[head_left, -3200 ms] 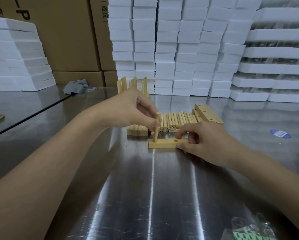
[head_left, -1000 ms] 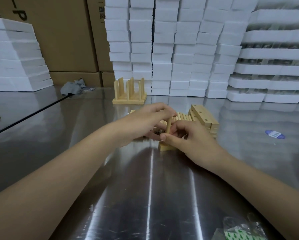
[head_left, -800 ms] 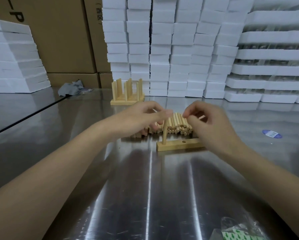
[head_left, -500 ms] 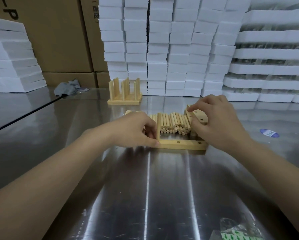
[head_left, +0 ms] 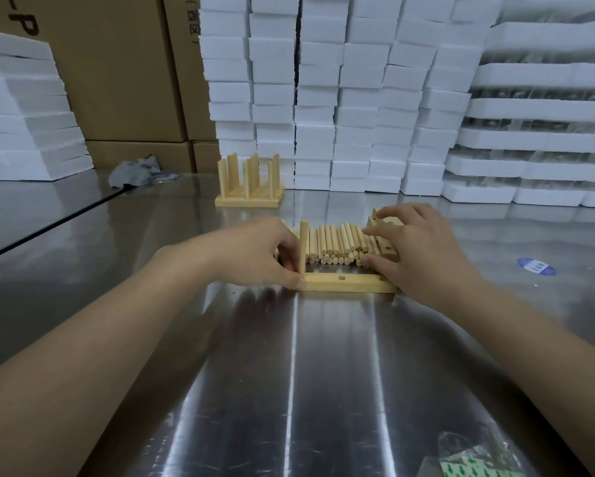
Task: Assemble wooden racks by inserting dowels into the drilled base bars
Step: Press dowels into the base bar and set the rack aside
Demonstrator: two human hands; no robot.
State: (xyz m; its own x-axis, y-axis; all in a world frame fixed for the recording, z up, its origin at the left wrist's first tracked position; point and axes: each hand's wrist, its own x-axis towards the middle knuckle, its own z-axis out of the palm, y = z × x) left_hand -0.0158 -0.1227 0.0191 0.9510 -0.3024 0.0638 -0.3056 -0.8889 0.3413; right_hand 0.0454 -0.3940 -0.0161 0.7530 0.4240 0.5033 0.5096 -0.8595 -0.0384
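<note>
Wooden base bar (head_left: 344, 283): left fingers (head_left: 290, 277) pinch its end, right fingers' (head_left: 387, 230) grasp unclear.

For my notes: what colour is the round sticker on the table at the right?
The sticker is blue with a white centre; head view.

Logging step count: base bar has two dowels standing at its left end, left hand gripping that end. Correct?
No: head view shows one dowel standing at the left end of the base bar, not two; middle hole is empty; left hand grips that end.
</note>
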